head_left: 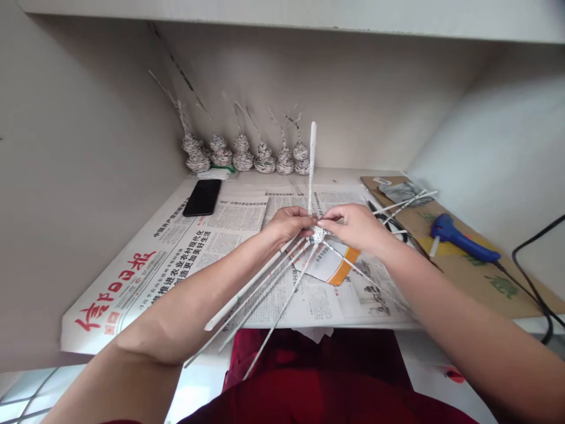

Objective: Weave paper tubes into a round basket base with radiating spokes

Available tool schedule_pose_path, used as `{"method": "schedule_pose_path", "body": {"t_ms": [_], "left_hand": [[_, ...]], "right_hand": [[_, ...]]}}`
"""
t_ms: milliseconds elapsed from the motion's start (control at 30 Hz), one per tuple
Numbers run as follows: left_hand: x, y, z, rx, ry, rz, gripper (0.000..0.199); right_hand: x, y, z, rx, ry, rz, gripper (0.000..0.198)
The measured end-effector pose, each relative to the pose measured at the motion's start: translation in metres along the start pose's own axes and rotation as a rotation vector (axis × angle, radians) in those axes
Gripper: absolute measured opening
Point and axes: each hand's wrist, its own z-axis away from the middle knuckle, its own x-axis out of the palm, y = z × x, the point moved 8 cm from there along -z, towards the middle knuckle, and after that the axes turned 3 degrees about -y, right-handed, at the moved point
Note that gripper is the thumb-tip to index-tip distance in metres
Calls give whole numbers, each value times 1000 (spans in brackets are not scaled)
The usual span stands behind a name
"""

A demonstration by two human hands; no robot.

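Observation:
Both hands meet over the newspaper at a small woven paper piece (318, 235), with long rolled-newspaper sticks radiating from its knot. My left hand (289, 225) is closed, thumb and fingers pinching the piece from its left side. From the right, my right hand (355, 225) pinches its upper edge with thumb and forefinger. One white paper stick (312, 159) points up and away between the hands. Several more sticks (265, 280) spread toward me under the left forearm, and another runs below the right hand. The fingertips partly hide the weave.
Several gourd-shaped woven paper pieces (242, 156) line the back wall. A black phone (202, 197) lies on the newspaper (176, 259). On the cardboard (477, 288) at right is a blue glue gun (463, 238) with a cord. A white-and-orange card (326, 266) lies beneath the weave.

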Motion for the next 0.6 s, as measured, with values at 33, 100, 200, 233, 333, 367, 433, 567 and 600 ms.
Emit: {"method": "schedule_pose_path", "body": {"t_ms": [33,100,200,233,333,367,433,567,600], "left_hand": [[0,0,0,3,6,6,18],[0,1,0,14,8,25,19],[1,2,-1,20,-1,46,18],[2,2,-1,15,-2,48,18],[1,2,-1,-8,0,46,18],[1,2,-1,-12,3,42,19],[0,2,-1,-14,7,20,21],[-2,2,-3,0,4,-39,22],[-2,2,-4,6,2,-50,22]], "right_hand": [[5,8,-6,53,-26,-95,21],[14,21,-14,123,-108,-270,23],[24,28,-18,177,-266,-434,25],[25,28,-19,185,-297,-456,24],[22,25,-21,168,-286,-450,22],[20,24,-22,154,-265,-441,22],[19,23,-23,134,-229,-440,22],[22,25,-21,180,-216,-517,20],[23,26,-20,203,-229,-540,21]]}}
